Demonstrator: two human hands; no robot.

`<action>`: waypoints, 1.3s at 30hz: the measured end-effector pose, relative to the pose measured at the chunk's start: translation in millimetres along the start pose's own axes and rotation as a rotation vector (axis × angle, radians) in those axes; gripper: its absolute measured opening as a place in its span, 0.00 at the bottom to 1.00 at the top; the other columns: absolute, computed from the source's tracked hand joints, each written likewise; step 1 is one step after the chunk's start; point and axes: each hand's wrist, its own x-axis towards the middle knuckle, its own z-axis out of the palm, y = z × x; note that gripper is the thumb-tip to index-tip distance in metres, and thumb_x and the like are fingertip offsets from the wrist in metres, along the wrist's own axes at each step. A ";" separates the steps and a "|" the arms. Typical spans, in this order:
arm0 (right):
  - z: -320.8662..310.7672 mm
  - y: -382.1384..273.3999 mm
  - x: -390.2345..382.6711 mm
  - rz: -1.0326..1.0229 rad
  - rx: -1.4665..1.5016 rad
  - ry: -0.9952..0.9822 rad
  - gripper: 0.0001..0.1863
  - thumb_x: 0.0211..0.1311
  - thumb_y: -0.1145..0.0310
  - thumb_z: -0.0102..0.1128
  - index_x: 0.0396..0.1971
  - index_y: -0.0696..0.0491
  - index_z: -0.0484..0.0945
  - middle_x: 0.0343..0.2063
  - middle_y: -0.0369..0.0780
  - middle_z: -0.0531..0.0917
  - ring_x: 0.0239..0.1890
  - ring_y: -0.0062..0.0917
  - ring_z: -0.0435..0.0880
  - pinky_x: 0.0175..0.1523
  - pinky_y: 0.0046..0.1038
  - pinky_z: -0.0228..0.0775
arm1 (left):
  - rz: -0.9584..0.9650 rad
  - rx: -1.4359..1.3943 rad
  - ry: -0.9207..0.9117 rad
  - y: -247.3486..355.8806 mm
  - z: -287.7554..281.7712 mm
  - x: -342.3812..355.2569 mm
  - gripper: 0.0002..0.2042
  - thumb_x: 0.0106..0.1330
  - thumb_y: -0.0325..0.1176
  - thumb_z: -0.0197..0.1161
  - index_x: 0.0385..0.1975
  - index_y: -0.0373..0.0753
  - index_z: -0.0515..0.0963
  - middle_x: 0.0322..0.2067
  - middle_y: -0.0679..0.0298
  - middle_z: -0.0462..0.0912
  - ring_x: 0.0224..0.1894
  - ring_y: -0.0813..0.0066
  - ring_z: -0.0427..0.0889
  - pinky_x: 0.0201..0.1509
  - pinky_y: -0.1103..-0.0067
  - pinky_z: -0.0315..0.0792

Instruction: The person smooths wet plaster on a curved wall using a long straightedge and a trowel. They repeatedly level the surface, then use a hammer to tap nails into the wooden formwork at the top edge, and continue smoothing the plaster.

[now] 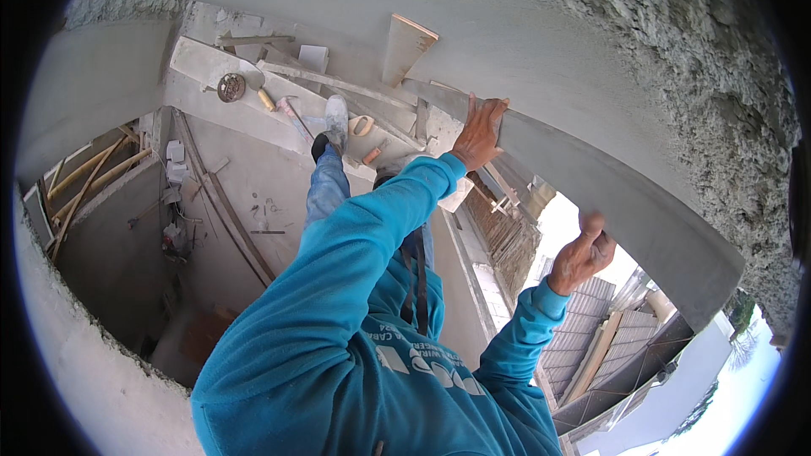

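A long grey board (608, 194), its face smooth, runs along the lower edge of the plastered wall (507, 25). At the board's upper left part, my left hand (480, 131) is closed over its edge with the fingertips on its face. Lower down to the right, my right hand (581, 257) is closed at the board's lower edge, fingers curled and thumb side up. Beyond my left hand, a wooden piece (409, 46) stands against the wall near the board's left end. What lies behind the board is hidden.
On the plank (203, 63) by my feet lie a trowel (265, 100), a hammer (294, 116), a float (361, 126) and a round metal thing (231, 87). An opening (118, 219) drops at left; tiled roofs (583, 321) show below right. Rough plaster (701, 93) covers the upper right.
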 end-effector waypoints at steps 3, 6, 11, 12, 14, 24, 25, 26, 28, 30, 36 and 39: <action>41.6 48.2 -3.3 0.025 0.054 -0.125 0.22 0.73 0.54 0.62 0.35 0.62 0.82 0.22 0.37 0.80 0.26 0.19 0.69 0.31 0.27 0.61 | -0.144 0.163 -0.154 -11.8 -31.3 -18.5 0.58 0.53 0.43 0.78 0.77 0.42 0.41 0.70 0.49 0.55 0.74 0.47 0.54 0.79 0.43 0.36; 100.7 96.4 -9.5 -0.124 0.001 -0.142 0.22 0.69 0.58 0.67 0.26 0.64 0.79 0.17 0.38 0.74 0.23 0.22 0.67 0.29 0.30 0.59 | -0.247 0.238 -0.265 -44.0 -46.8 -64.6 0.58 0.55 0.45 0.77 0.78 0.43 0.39 0.73 0.50 0.51 0.77 0.49 0.49 0.79 0.44 0.34; 181.6 135.4 -27.1 -0.053 0.054 -0.293 0.29 0.66 0.57 0.70 0.15 0.63 0.69 0.14 0.40 0.66 0.22 0.26 0.61 0.27 0.39 0.54 | -0.501 0.301 -0.373 -90.9 -117.6 -146.3 0.56 0.56 0.43 0.76 0.78 0.44 0.40 0.74 0.51 0.53 0.78 0.51 0.49 0.80 0.45 0.35; 193.9 145.2 -29.5 -0.052 0.060 -0.305 0.31 0.66 0.56 0.71 0.14 0.62 0.67 0.14 0.40 0.65 0.22 0.27 0.60 0.27 0.41 0.53 | -0.548 0.302 -0.348 -98.2 -133.9 -161.1 0.55 0.57 0.43 0.76 0.78 0.44 0.41 0.73 0.51 0.53 0.78 0.52 0.50 0.80 0.45 0.36; 207.3 169.2 -23.8 -0.007 -0.058 -0.441 0.22 0.68 0.56 0.69 0.29 0.63 0.78 0.23 0.41 0.77 0.29 0.25 0.70 0.35 0.35 0.64 | -0.640 0.302 -0.302 -110.6 -162.0 -189.5 0.54 0.58 0.41 0.75 0.78 0.43 0.42 0.73 0.51 0.54 0.78 0.52 0.51 0.79 0.45 0.38; 240.7 183.8 38.3 -0.026 -0.006 -0.685 0.23 0.70 0.58 0.67 0.52 0.62 0.81 0.48 0.48 0.86 0.52 0.32 0.82 0.58 0.34 0.73 | -0.977 0.284 -0.079 -166.8 -210.5 -255.8 0.45 0.61 0.41 0.73 0.75 0.36 0.53 0.69 0.47 0.64 0.71 0.48 0.65 0.75 0.59 0.58; 240.3 178.1 34.3 -0.024 -0.015 -0.653 0.25 0.70 0.55 0.66 0.53 0.62 0.80 0.49 0.48 0.85 0.53 0.33 0.81 0.59 0.34 0.72 | -0.991 0.277 -0.041 -177.3 -209.9 -259.0 0.44 0.61 0.41 0.73 0.74 0.36 0.55 0.68 0.46 0.66 0.70 0.47 0.66 0.74 0.61 0.61; 239.5 172.7 29.7 -0.022 -0.028 -0.623 0.26 0.70 0.53 0.65 0.54 0.62 0.79 0.50 0.48 0.84 0.54 0.34 0.81 0.61 0.34 0.72 | -1.007 0.266 -0.004 -186.7 -210.7 -261.0 0.43 0.62 0.41 0.73 0.73 0.35 0.57 0.67 0.46 0.67 0.69 0.46 0.68 0.73 0.63 0.63; 237.2 171.2 17.3 -0.012 -0.021 -0.600 0.30 0.71 0.51 0.64 0.57 0.62 0.76 0.55 0.50 0.81 0.58 0.37 0.79 0.63 0.36 0.72 | -1.081 0.225 0.023 -208.9 -216.5 -261.7 0.40 0.62 0.41 0.72 0.71 0.36 0.60 0.65 0.46 0.69 0.68 0.47 0.69 0.72 0.63 0.64; 236.1 183.4 5.9 0.001 0.017 -0.614 0.34 0.71 0.50 0.64 0.63 0.62 0.71 0.61 0.52 0.77 0.63 0.41 0.77 0.66 0.40 0.71 | -1.116 0.227 0.045 -244.5 -224.5 -266.2 0.37 0.64 0.42 0.71 0.70 0.36 0.63 0.64 0.47 0.70 0.66 0.47 0.70 0.71 0.63 0.66; 255.6 180.4 -59.8 0.379 0.073 -0.461 0.39 0.73 0.53 0.60 0.73 0.58 0.56 0.66 0.52 0.70 0.66 0.43 0.74 0.63 0.45 0.76 | -1.236 0.313 0.137 -409.9 -254.6 -294.1 0.27 0.70 0.41 0.63 0.65 0.37 0.70 0.61 0.47 0.74 0.64 0.48 0.73 0.68 0.64 0.69; 255.3 226.6 -120.6 0.539 -0.040 -0.613 0.36 0.74 0.56 0.59 0.74 0.55 0.57 0.64 0.51 0.72 0.62 0.40 0.77 0.59 0.43 0.78 | -1.289 0.379 0.171 -491.8 -284.4 -296.9 0.22 0.73 0.41 0.59 0.63 0.38 0.73 0.59 0.46 0.76 0.63 0.48 0.75 0.68 0.63 0.70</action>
